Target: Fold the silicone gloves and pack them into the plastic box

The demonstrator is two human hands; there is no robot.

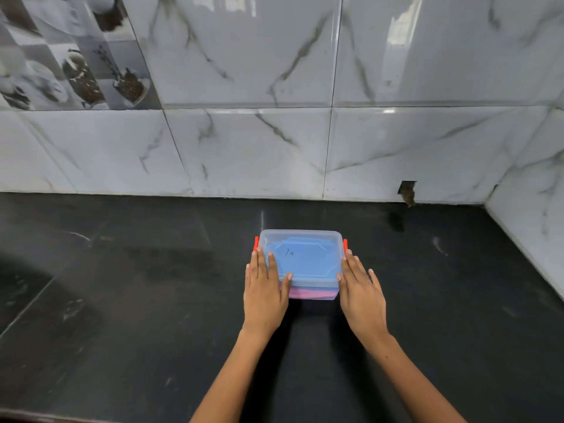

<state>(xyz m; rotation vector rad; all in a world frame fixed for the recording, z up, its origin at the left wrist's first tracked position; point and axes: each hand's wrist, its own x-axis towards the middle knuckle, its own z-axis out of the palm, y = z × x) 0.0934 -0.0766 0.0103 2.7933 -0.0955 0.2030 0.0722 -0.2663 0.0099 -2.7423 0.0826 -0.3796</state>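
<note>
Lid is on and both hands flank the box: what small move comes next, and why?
Probably press the red clips shut. The lid sits over the blue and pink gloves, and the left hand and right hand lie flat by those clips.

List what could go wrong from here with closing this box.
1. The red clips at both ends look unlatched, so the lid may lift if the box is moved.
2. The left hand and right hand lie flat beside the box; pushing could slide it across the glossy counter.
</note>
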